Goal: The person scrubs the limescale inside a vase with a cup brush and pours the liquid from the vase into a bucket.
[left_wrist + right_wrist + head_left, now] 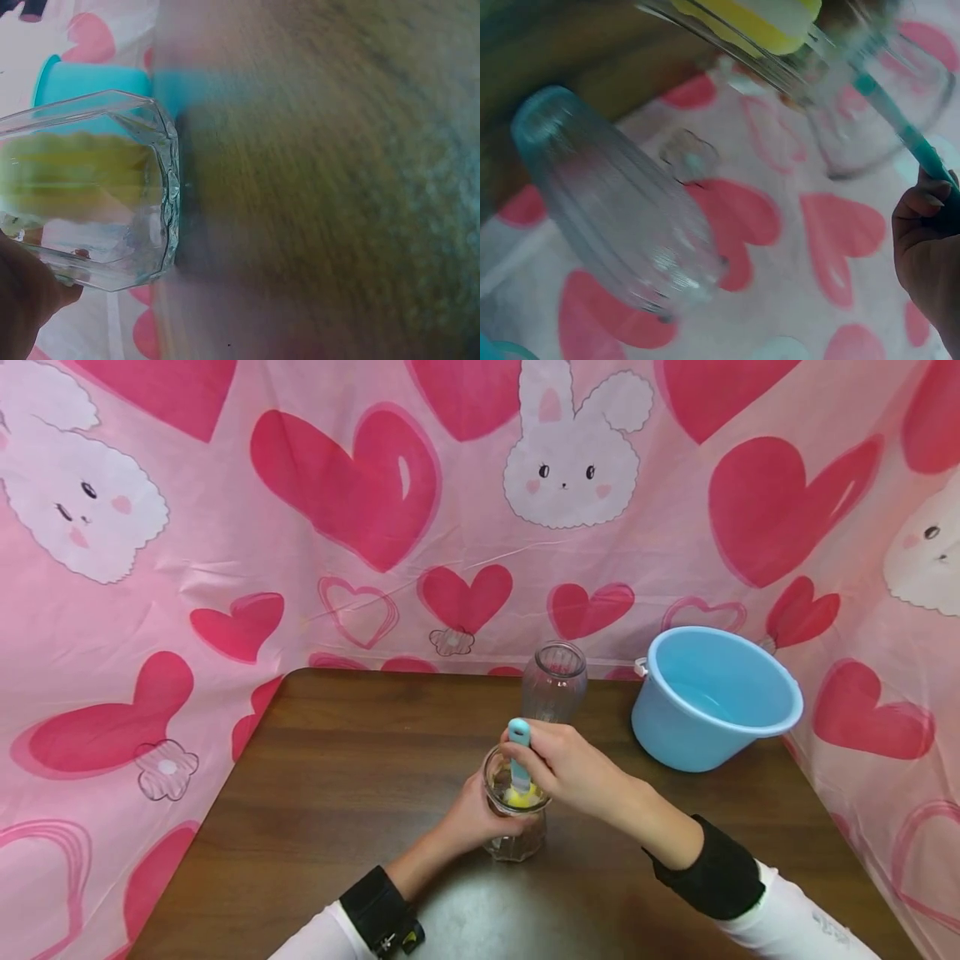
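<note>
A clear ribbed glass jar [514, 814] stands upright on the brown table [337, 777]. My left hand [468, 817] grips its side. My right hand [566, 767] holds the teal handle of a brush [518, 752] whose yellow sponge head [522, 796] sits inside the jar's mouth. In the left wrist view the jar [97, 187] shows the yellow sponge [71, 176] through its wall. In the right wrist view my fingers [922, 240] curl round the teal handle [900, 124], with the yellow sponge [757, 19] at the jar's rim. A second clear glass [552, 683] stands just behind the jar.
A light blue plastic basin [712, 697] sits at the table's back right corner. A pink cloth with hearts and rabbits [375, 510] hangs round the table on three sides. The second glass [622, 202] fills the left of the right wrist view.
</note>
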### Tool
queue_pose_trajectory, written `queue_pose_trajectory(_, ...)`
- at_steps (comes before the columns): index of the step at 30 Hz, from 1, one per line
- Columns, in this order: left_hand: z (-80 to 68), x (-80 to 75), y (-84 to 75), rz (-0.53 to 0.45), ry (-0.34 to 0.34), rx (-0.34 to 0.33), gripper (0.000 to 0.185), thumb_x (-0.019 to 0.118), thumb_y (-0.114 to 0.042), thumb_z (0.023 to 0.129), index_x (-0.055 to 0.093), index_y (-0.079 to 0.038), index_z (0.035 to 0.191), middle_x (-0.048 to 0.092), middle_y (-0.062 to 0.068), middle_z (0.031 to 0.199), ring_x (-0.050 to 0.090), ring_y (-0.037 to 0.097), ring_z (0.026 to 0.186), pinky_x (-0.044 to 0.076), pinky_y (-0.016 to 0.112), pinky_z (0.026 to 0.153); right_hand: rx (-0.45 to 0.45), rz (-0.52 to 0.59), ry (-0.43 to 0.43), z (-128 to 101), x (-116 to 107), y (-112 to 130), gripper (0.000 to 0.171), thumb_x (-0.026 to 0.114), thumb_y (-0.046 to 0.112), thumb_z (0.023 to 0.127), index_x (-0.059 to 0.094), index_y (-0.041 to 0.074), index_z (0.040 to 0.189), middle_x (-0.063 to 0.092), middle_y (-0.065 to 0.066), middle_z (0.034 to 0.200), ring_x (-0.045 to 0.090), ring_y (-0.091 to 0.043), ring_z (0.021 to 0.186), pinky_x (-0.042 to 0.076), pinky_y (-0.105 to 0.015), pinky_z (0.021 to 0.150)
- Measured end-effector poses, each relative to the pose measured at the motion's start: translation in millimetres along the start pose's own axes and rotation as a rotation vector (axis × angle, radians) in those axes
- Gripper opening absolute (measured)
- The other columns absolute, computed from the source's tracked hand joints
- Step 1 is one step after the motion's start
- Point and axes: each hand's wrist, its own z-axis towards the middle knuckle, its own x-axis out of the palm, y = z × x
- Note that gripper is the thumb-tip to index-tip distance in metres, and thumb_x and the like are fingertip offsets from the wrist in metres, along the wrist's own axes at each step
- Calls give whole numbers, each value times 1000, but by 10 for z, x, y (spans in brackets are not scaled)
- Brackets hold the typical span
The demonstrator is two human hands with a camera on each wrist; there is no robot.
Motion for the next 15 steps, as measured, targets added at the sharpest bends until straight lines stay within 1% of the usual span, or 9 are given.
queue_pose_trajectory(3,-6,0,15,-7,-3,10,94,91,-11,76,41,-19,154,62,5,138,62,24,121,51,37,104,7,3,-2,-42,26,-43,33,51,32,109,67,4,108,65,0,92,62,-7,81,57,-22,76)
queue_pose_trajectory(5,-10,0,18,-1,-7,-2,93,91,-13,75,42,-18,153,62,4,139,62,22,121,50,36,105,-11,-1,-24,-32,-2,-23,31,51,31,109,67,4,108,65,-1,90,62,-7,79,57,-22,74)
queue_pose_trajectory(8,-14,-1,20,2,-2,-29,90,92,-14,75,43,-16,151,62,4,138,61,20,121,50,34,105,-63,-30,-78,20,-96,59,33,51,32,109,66,3,107,65,-2,88,61,-8,77,56,-19,73)
queue_pose_trajectory(11,-10,1,12,6,-3,-52,88,92,-16,75,45,-14,149,63,3,136,61,18,120,49,33,105,-137,-56,-144,81,-211,153,31,52,31,109,64,2,106,65,-4,87,62,-10,74,56,-20,71)
queue_pose_trajectory(13,-4,2,7,2,-5,-54,87,92,-16,75,46,-13,149,63,3,136,61,18,120,49,34,105,-169,-54,-166,107,-253,191,29,54,29,108,63,1,106,66,-4,87,62,-11,74,56,-20,72)
queue_pose_trajectory(15,1,2,4,2,-8,-51,87,92,-17,75,46,-13,149,63,3,135,61,18,119,49,34,105,-189,-45,-172,111,-245,192,28,55,28,108,63,1,105,65,-4,86,61,-11,73,56,-20,70)
